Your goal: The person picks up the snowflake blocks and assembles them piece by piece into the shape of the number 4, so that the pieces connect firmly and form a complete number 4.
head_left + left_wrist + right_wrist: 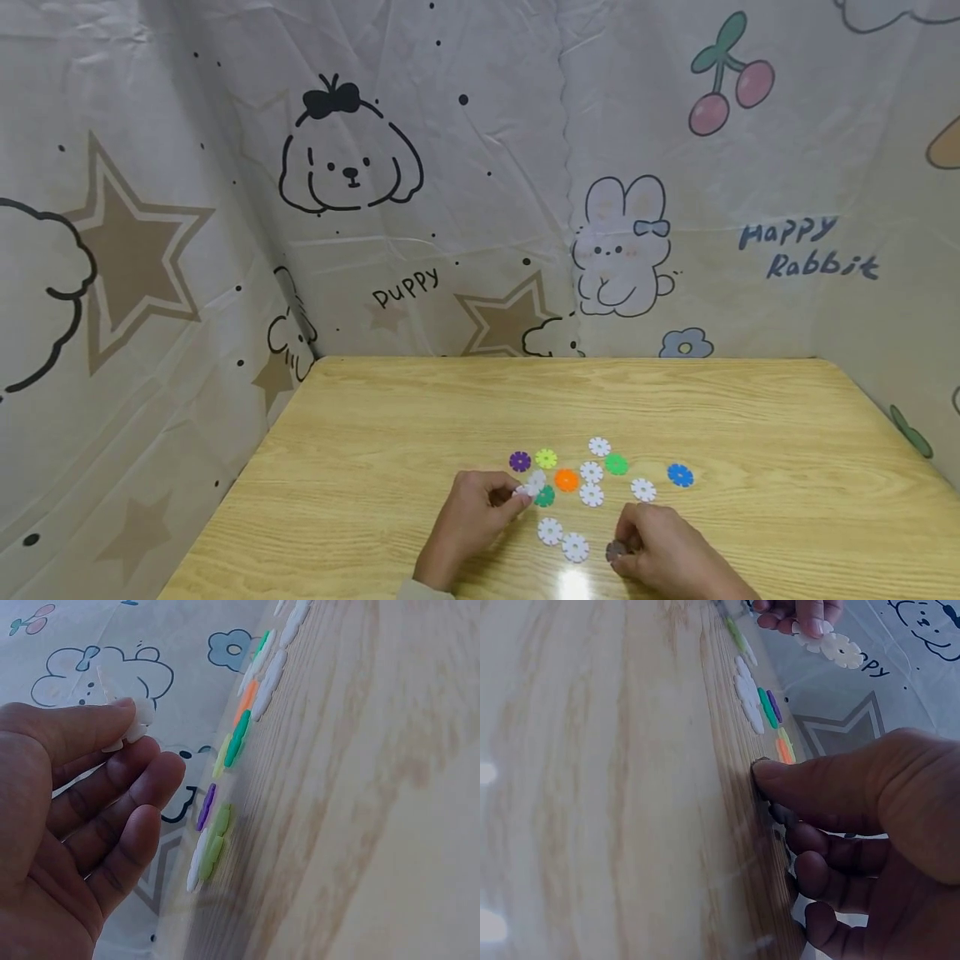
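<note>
Notched plastic discs of several colours lie on the wooden table. My left hand [476, 512] pinches a pair of joined white discs [841, 651] between thumb and fingers, held up over the table. A green disc [544, 496] lies just below that pair in the head view. My right hand [667, 546] holds a dark brown disc [616, 550] between thumb and fingertips, low near the tabletop. Two white discs [575, 547] lie between the hands. A light green disc [215, 844] beside a white one shows in the left wrist view, hidden behind the left hand in the head view.
Beyond the hands lie a purple disc [520, 461], a yellow disc [546, 458], an orange disc [567, 480], a bright green disc [617, 464], a blue disc [680, 475] and several white discs [591, 495]. A printed curtain [487, 208] stands behind the table [375, 417].
</note>
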Demonstrator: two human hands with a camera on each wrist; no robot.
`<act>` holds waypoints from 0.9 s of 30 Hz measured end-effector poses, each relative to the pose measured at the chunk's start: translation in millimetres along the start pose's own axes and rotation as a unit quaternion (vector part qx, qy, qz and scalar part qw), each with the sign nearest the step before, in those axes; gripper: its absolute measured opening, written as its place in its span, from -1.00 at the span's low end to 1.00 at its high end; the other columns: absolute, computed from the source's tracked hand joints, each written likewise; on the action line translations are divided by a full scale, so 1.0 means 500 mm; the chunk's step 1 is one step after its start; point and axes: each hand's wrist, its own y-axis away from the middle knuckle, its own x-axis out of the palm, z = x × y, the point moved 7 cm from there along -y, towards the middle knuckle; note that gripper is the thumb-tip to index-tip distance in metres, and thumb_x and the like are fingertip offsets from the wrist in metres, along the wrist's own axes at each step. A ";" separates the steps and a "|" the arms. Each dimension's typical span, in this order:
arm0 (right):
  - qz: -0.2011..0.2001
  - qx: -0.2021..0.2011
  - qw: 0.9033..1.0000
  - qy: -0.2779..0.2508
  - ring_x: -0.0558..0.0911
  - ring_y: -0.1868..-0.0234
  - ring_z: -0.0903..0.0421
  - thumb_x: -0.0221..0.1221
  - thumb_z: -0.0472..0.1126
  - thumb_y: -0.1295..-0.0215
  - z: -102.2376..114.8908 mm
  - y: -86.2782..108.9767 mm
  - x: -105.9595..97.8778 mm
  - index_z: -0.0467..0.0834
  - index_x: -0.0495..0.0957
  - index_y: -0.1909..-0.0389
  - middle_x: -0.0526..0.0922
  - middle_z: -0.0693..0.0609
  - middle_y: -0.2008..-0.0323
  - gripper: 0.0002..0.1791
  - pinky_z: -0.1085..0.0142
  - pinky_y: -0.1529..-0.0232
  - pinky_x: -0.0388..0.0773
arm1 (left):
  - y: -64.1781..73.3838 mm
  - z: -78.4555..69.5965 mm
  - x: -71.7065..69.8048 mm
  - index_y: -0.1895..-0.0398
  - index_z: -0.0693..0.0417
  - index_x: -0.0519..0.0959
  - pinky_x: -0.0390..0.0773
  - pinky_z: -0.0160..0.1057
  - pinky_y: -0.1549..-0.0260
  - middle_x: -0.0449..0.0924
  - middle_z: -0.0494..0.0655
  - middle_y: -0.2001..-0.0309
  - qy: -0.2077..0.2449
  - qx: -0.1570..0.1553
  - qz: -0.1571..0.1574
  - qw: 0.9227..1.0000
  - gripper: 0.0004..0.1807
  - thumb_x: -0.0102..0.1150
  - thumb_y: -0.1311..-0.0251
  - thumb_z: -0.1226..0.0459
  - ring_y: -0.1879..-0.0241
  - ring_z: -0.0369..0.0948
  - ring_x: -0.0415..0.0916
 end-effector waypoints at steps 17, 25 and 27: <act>0.008 -0.025 0.999 -0.027 0.47 0.46 0.31 0.34 -0.31 -0.24 0.003 0.001 -0.009 -0.12 0.61 0.40 0.58 0.21 0.48 -0.91 0.33 0.45 0.46 | 0.003 -0.002 0.009 0.40 0.10 0.75 0.58 -0.36 0.44 0.62 -0.34 0.49 0.020 -0.004 0.012 1.000 -0.89 0.40 -0.20 0.25 0.51 -0.39 0.51; -0.012 -0.022 1.000 -0.013 0.47 0.43 0.31 0.29 -0.27 -0.30 0.006 -0.005 -0.018 -0.08 0.65 0.39 0.62 0.22 0.44 -0.93 0.33 0.42 0.47 | 0.002 -0.011 0.019 0.42 0.10 0.75 0.57 -0.37 0.48 0.61 -0.34 0.51 0.032 0.010 0.016 0.999 -0.90 0.41 -0.19 0.26 0.53 -0.40 0.50; -0.021 -0.020 0.999 -0.017 0.47 0.43 0.31 0.27 -0.30 -0.31 0.005 -0.007 -0.021 -0.08 0.64 0.38 0.63 0.22 0.44 -0.92 0.34 0.42 0.47 | 0.001 -0.013 0.020 0.41 0.11 0.75 0.57 -0.37 0.47 0.62 -0.33 0.51 0.038 0.014 0.017 0.999 -0.90 0.41 -0.19 0.27 0.53 -0.40 0.50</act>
